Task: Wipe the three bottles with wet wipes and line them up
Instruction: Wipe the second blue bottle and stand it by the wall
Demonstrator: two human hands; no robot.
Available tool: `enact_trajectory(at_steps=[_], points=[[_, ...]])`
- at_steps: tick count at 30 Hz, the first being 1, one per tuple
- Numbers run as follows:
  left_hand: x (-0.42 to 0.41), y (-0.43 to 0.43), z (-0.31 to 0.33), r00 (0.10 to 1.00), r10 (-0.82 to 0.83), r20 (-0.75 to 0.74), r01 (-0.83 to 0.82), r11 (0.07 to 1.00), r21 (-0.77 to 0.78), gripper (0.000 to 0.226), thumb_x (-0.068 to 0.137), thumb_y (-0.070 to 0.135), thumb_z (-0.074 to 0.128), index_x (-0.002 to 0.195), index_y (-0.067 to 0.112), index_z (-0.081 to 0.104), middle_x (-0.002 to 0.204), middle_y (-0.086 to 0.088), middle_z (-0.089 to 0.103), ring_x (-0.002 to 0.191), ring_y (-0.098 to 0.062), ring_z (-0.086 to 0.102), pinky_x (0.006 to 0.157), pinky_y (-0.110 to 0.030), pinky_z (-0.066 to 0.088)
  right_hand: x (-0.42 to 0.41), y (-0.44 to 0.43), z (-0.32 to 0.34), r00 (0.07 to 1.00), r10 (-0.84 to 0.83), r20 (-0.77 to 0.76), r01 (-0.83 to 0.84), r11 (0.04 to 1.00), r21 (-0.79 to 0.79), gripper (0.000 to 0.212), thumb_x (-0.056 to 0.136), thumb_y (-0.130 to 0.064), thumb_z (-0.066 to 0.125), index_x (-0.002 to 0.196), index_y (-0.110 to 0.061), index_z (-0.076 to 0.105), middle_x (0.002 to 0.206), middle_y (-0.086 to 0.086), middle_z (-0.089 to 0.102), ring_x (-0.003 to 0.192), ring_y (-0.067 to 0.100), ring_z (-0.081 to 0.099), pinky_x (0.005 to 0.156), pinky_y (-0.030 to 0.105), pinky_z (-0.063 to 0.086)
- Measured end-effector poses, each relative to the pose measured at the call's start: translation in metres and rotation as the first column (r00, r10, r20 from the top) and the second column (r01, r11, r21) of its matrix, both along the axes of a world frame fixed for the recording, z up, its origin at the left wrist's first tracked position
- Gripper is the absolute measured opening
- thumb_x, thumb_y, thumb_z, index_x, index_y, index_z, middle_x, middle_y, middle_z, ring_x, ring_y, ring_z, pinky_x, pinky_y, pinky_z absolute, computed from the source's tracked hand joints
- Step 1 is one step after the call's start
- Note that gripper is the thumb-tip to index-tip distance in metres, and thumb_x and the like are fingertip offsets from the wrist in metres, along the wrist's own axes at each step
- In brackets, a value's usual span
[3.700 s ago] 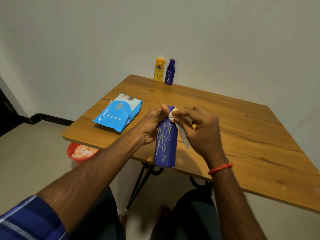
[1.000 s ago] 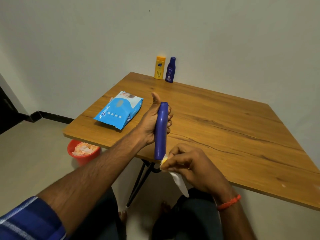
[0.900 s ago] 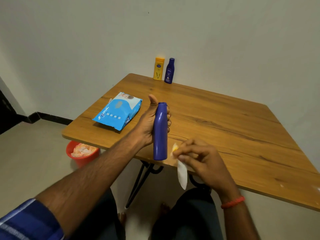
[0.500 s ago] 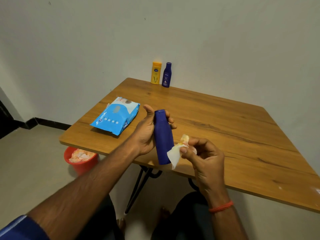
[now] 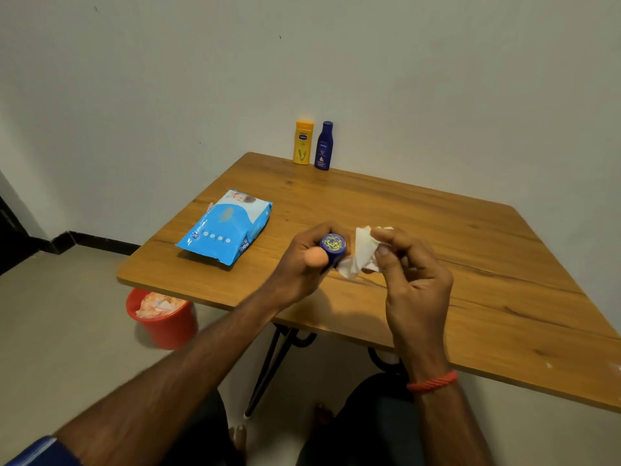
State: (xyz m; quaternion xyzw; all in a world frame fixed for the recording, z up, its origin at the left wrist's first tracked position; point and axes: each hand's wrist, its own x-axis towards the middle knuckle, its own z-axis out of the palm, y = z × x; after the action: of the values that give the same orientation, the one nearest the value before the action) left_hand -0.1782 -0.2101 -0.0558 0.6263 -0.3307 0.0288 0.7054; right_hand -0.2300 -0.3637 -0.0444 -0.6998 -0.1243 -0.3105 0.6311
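Head view: the left hand (image 5: 302, 264) was wrapped around the dark blue bottle (image 5: 333, 245), tipped so its long axis ran toward the camera and its round, yellow-smeared end faced the lens. The right hand (image 5: 413, 280) pinched a crumpled wet wipe (image 5: 361, 253) just right of that end, though contact could not be told. Well beyond, at the table's (image 5: 437, 213) far edge, the yellow bottle (image 5: 303, 142) and small blue bottle (image 5: 324, 146) stood side by side.
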Motion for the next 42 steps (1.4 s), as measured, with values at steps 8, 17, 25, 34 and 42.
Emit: enact_trajectory(at_steps=[8, 17, 25, 34, 42], points=[[0.006, 0.0, -0.004, 0.982, 0.063, 0.177, -0.102, 0.97, 0.219, 0.013, 0.075, 0.025, 0.074, 0.085, 0.02, 0.068, 0.082, 0.01, 0.067, 0.073, -0.017, 0.059, 0.068, -0.029, 0.047, -0.001, 0.0, 0.01, 0.975, 0.034, 0.221, 0.096, 0.829, -0.551, 0.021, 0.084, -0.01, 0.077, 0.104, -0.016, 0.078, 0.102, -0.003, 0.072, 0.097, 0.017, 0.063, 0.078, 0.035, 0.051], [-0.001, -0.004, -0.001, 0.947, 0.048, 0.317, -0.153, 0.936, 0.317, 0.071, 0.047, 0.016, 0.097, 0.11, 0.023, 0.064, 0.097, 0.022, 0.068, 0.091, 0.002, 0.066, 0.078, -0.016, 0.05, -0.002, 0.007, 0.021, 0.996, -0.042, -0.083, 0.018, 0.964, -0.267, 0.014, 0.08, -0.017, 0.08, 0.092, -0.024, 0.078, 0.088, -0.012, 0.074, 0.088, 0.002, 0.07, 0.074, 0.028, 0.06], [0.002, -0.005, -0.008, 0.948, 0.209, 0.24, -0.282, 0.902, 0.327, 0.035, 0.055, 0.032, 0.089, 0.068, 0.015, 0.061, 0.061, 0.004, 0.056, 0.056, -0.012, 0.047, 0.056, -0.021, 0.039, -0.013, -0.001, 0.009, 0.997, -0.075, 0.011, 0.072, 0.902, -0.425, 0.017, 0.08, -0.009, 0.078, 0.093, -0.019, 0.078, 0.084, -0.008, 0.067, 0.082, 0.006, 0.062, 0.07, 0.009, 0.044], [0.005, -0.009, -0.002, 0.927, 0.165, 0.337, -0.284, 0.897, 0.34, 0.043, 0.054, 0.02, 0.088, 0.09, 0.031, 0.069, 0.078, 0.021, 0.068, 0.075, 0.004, 0.064, 0.069, -0.012, 0.045, 0.001, 0.004, 0.016, 0.992, -0.078, 0.103, 0.118, 0.873, -0.473, 0.011, 0.079, -0.012, 0.08, 0.087, -0.02, 0.078, 0.082, -0.006, 0.071, 0.083, 0.012, 0.063, 0.07, 0.035, 0.052], [0.0, -0.01, -0.004, 0.922, 0.195, 0.333, -0.312, 0.885, 0.345, 0.033, 0.064, 0.019, 0.084, 0.08, 0.037, 0.062, 0.07, 0.028, 0.061, 0.069, 0.008, 0.06, 0.065, -0.007, 0.04, -0.002, 0.006, 0.007, 0.987, 0.009, 0.159, 0.077, 0.849, -0.523, 0.021, 0.081, -0.007, 0.079, 0.096, -0.021, 0.078, 0.086, -0.009, 0.073, 0.082, 0.015, 0.06, 0.068, 0.029, 0.049]])
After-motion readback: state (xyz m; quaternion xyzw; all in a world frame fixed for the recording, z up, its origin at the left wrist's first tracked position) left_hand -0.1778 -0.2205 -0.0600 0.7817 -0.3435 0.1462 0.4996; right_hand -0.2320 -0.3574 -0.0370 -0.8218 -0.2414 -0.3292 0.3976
